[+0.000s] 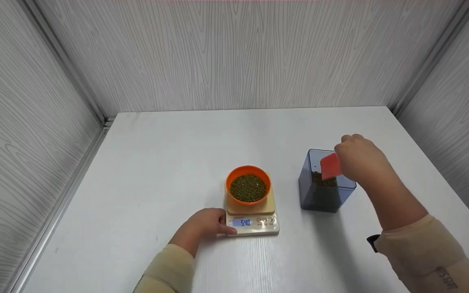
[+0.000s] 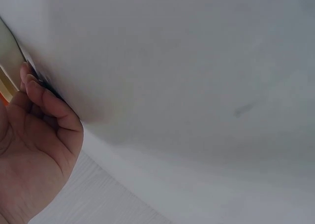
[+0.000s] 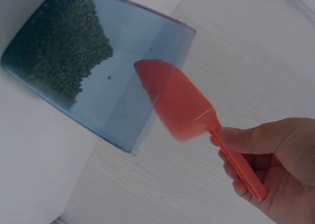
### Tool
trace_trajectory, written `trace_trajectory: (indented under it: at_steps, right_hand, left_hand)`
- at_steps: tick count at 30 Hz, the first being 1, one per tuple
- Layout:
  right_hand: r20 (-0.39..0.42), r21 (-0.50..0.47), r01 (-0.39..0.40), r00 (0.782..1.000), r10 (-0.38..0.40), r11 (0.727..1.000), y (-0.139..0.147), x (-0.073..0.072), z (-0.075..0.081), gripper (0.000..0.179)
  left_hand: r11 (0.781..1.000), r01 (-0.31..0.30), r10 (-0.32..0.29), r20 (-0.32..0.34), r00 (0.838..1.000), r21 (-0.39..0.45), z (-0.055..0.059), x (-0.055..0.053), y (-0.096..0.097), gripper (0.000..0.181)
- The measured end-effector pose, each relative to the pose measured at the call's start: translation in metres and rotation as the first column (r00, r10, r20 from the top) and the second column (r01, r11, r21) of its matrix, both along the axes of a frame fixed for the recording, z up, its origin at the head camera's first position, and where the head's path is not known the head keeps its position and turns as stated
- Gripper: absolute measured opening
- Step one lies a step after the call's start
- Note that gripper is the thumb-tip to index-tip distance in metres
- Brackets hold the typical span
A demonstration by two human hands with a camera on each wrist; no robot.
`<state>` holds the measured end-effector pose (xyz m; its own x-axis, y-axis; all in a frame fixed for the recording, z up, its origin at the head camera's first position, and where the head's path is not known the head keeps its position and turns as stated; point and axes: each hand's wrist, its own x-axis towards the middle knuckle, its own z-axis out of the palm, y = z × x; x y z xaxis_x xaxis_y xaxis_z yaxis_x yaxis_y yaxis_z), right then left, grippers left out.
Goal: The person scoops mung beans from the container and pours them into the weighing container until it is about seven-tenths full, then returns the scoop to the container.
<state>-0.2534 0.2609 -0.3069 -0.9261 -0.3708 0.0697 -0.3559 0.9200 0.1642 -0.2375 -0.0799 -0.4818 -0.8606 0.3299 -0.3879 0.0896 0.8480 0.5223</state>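
My right hand [image 1: 360,159] grips a red plastic scoop [image 3: 179,103] by its handle, thumb along the top. The scoop's tip dips inside the mouth of a clear bluish bin [image 1: 312,199], above small green beans [image 3: 64,42] heaped at the bottom. My left hand [image 1: 208,223] holds the left front corner of a kitchen scale [image 1: 273,205], its thumb at the display and its fingers curled against the side. An orange bowl [image 1: 268,179] of small green beans [image 1: 248,188] stands on the scale, whose display [image 1: 241,222] appears to read 5.40.
The white tabletop [image 1: 169,154] carries the scale in the middle and the bin to its right. Grey wood-grain panels [image 1: 234,53] rise behind the table and on both sides.
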Motion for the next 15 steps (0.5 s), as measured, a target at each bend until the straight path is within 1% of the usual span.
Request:
trace_trajectory:
  at_steps: [4, 7, 10, 12, 15]
  right_hand:
    - [0.009, 0.113, -0.022, 1.0, 0.021, 0.993, -0.003, -0.004, -0.017, 0.015]
    - [0.013, 0.198, -0.048, 0.999, 0.046, 0.979, -0.008, -0.005, -0.028, 0.013]
    - [0.006, 0.259, -0.057, 0.998, 0.057, 0.964, -0.012, -0.005, -0.035, 0.011]
    - [0.007, 0.282, -0.048, 0.999, 0.048, 0.958, -0.014, -0.005, -0.038, 0.01]
    - [0.032, 0.27, -0.024, 0.999, 0.016, 0.963, -0.015, -0.009, -0.042, 0.012]
  left_hand:
    - [1.0, -0.001, 0.001, 0.004, 1.0, -0.012, 0.001, 0.001, 0.001, 0.044]
    - [1.0, 0.002, -0.002, 0.0, 1.0, -0.012, 0.002, 0.001, 0.001, 0.044]
    - [1.0, 0.006, -0.006, -0.001, 1.0, -0.008, 0.002, 0.001, 0.001, 0.043]
    - [1.0, 0.009, -0.009, -0.002, 1.0, -0.004, 0.003, 0.001, 0.001, 0.042]
    - [1.0, 0.012, -0.012, -0.004, 1.0, -0.002, 0.005, 0.001, 0.001, 0.041]
